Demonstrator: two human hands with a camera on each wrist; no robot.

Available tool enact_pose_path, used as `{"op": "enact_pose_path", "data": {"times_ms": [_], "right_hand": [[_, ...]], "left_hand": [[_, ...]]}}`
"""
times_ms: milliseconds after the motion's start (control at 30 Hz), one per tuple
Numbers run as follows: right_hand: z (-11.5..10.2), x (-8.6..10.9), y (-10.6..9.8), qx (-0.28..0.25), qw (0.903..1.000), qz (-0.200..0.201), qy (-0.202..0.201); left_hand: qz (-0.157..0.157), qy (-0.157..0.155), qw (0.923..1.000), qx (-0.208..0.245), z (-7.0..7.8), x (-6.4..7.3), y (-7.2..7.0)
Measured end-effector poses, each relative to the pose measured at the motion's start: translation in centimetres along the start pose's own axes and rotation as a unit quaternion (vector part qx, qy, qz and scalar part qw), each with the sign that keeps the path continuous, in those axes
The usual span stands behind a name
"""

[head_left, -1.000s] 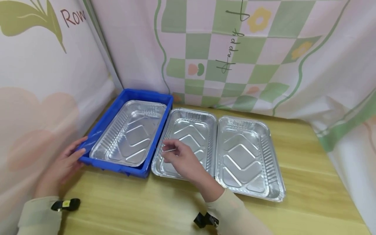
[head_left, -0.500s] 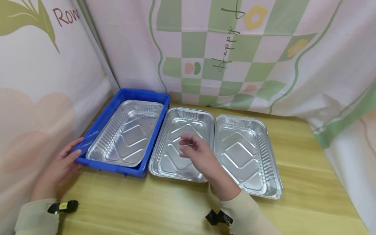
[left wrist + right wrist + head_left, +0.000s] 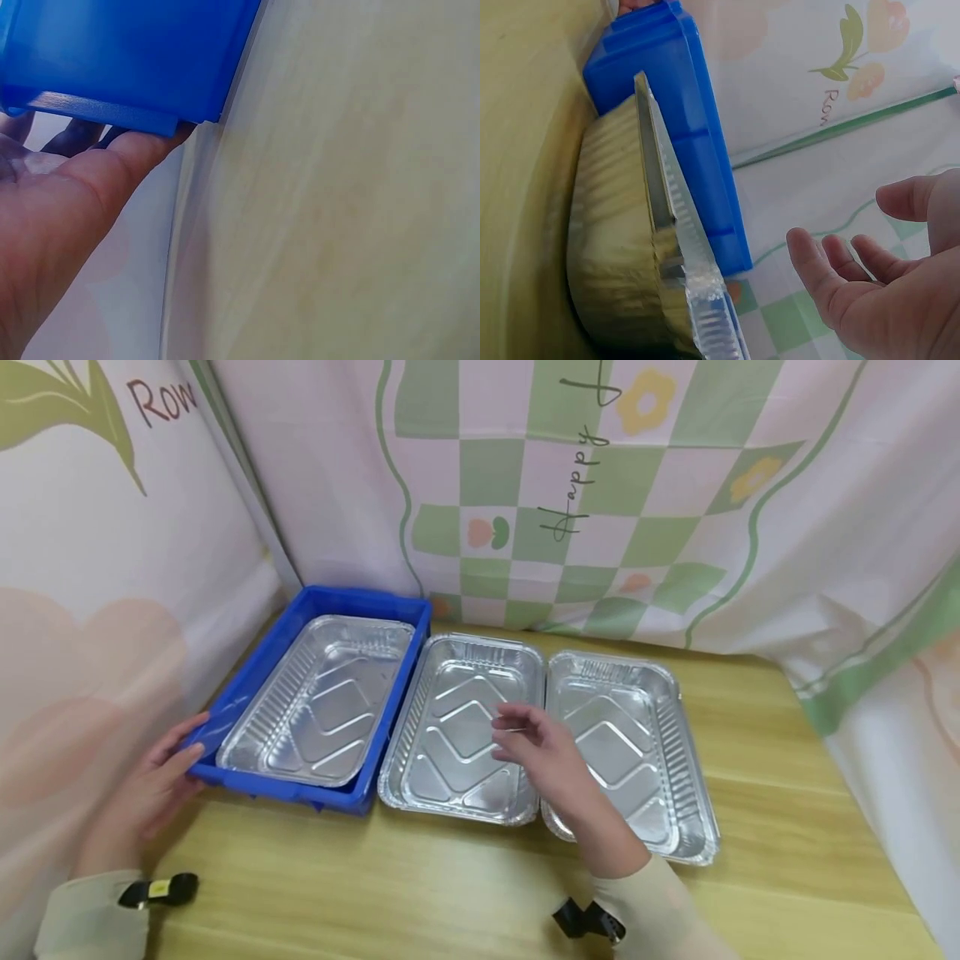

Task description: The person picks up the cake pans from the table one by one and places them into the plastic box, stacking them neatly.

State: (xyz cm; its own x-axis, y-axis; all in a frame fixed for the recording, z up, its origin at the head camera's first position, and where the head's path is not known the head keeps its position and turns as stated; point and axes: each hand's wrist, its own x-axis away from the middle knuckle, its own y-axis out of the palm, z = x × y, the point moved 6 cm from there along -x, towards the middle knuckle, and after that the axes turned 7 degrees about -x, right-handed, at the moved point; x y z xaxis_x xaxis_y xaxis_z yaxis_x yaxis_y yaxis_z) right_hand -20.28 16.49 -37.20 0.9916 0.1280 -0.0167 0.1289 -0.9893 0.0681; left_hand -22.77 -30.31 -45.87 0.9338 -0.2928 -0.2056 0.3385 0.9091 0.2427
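Note:
My left hand (image 3: 153, 781) grips the near-left corner of a blue plastic crate (image 3: 266, 787); in the left wrist view its fingers (image 3: 127, 154) reach in beneath the crate's rim. A rectangular foil tray (image 3: 330, 706) lies inside the crate, a little tilted. Two more foil trays stand side by side on the table: a middle tray (image 3: 457, 752) next to the crate, and a right-hand tray (image 3: 615, 735). Over the line between these two hovers my right hand (image 3: 551, 760), holding nothing, its fingers loosely bent. The right wrist view shows this hand (image 3: 900, 300) apart from the foil rim.
The wood-grain table (image 3: 420, 885) runs along the front and the right. Behind the trays hangs a curtain (image 3: 495, 477) with green checks. Another printed cloth (image 3: 90, 635) closes off the left side, close to the crate.
My right hand has moved rightward from the middle tray's left edge to above the gap between the two trays. My left hand keeps its place on the crate. The head view has shifted slightly.

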Motion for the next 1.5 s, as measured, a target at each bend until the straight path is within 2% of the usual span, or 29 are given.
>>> {"op": "enact_pose_path", "data": {"times_ms": [300, 500, 1000, 1233, 1500], "right_hand": [[-1.3, 0.5, -4.1, 0.011, 0.9995, 0.023, -0.016], [-1.5, 1.2, -6.3, 0.019, 0.9988, 0.043, -0.016], [-0.9, 3.1, -10.2, 0.023, 0.9964, 0.079, -0.019], [-0.8, 4.2, -12.5, -0.005, 0.9948, 0.098, -0.03], [-0.9, 6.0, -16.3, -0.034, 0.9909, 0.121, -0.047]], "left_hand": [[0.005, -0.007, 1.0, 0.0, 0.1, -0.1, -0.1], [0.015, -0.018, 0.9996, -0.017, -0.1, 0.2, -0.2], [0.015, -0.009, 0.9998, -0.011, -0.1, 0.2, -0.2], [0.007, -0.004, 1.0, 0.004, -0.1, 0.2, -0.1], [0.002, -0.003, 1.0, 0.007, -0.1, 0.2, -0.1]]}}
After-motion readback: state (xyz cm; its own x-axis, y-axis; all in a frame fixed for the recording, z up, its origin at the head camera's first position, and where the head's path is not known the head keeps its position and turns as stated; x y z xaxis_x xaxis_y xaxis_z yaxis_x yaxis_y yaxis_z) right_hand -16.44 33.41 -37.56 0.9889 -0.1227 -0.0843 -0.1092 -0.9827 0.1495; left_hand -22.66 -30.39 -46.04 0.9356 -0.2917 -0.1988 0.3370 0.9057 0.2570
